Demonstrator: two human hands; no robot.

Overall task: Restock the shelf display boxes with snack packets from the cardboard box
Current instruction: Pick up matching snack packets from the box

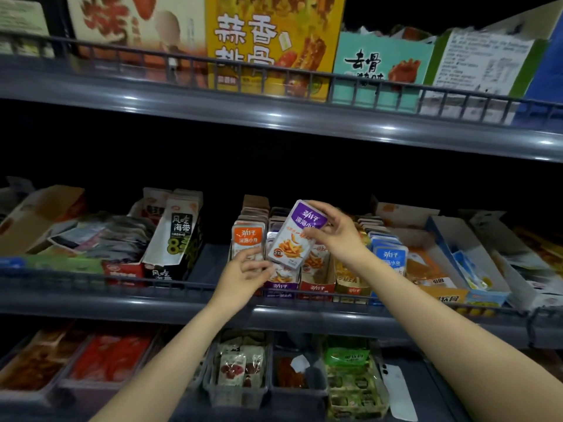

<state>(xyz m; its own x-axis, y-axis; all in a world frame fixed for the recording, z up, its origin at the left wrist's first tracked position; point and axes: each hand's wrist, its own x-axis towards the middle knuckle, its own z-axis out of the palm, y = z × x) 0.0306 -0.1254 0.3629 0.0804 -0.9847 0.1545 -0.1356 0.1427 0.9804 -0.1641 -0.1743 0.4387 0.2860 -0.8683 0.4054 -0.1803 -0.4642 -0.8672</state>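
A purple-topped snack packet (295, 236) with fried fish pictured on it is tilted above the purple display box (281, 288) on the middle shelf. My right hand (338, 236) grips its upper right edge. My left hand (243, 274) touches its lower left corner, with the fingers against the packets in the box. Beside the purple box stand an orange-packet row (247, 239), a red display box (316, 289) and a blue-packet row (390, 257). The cardboard supply box is not in view.
A grey shelf rail (182, 289) runs along the front of the middle shelf. Black seaweed packets (179, 233) stand to the left. Large yellow (274, 41) and teal (380, 65) boxes fill the shelf above. Trays of snacks (240, 370) lie on the shelf below.
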